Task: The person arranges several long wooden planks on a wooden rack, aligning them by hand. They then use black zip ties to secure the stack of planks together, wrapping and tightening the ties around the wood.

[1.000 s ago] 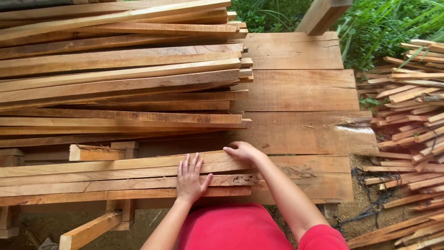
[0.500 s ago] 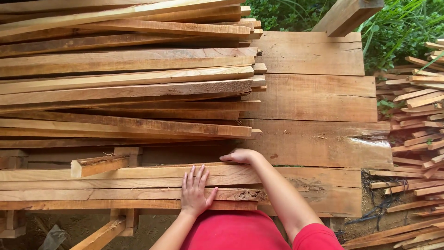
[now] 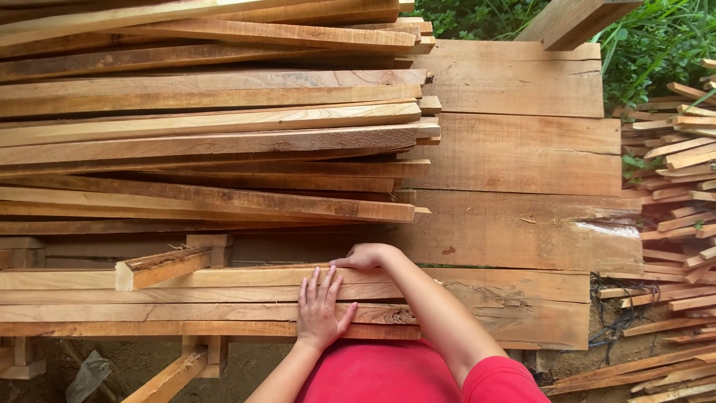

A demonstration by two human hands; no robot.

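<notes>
Landmark: the bench (image 3: pixel 522 224), built of wide planks.
Near slats: a few long slats (image 3: pixel 149 302) lie side by side on the bench's near edge, running off to the left.
Left hand (image 3: pixel 321 307): open and flat, fingers spread, palm pressed on top of the near slats; it grips nothing.
Right hand (image 3: pixel 365 257): fingers curled over the far edge of the same slats, at their right end.
Stack (image 3: pixel 209 127): a tall pile of slats on the bench's far left part, ends ragged.
Offcuts (image 3: pixel 679 172): a heap of short pieces right of the bench.
Shirt (image 3: pixel 388 377): red, at the bench's near edge.
</notes>
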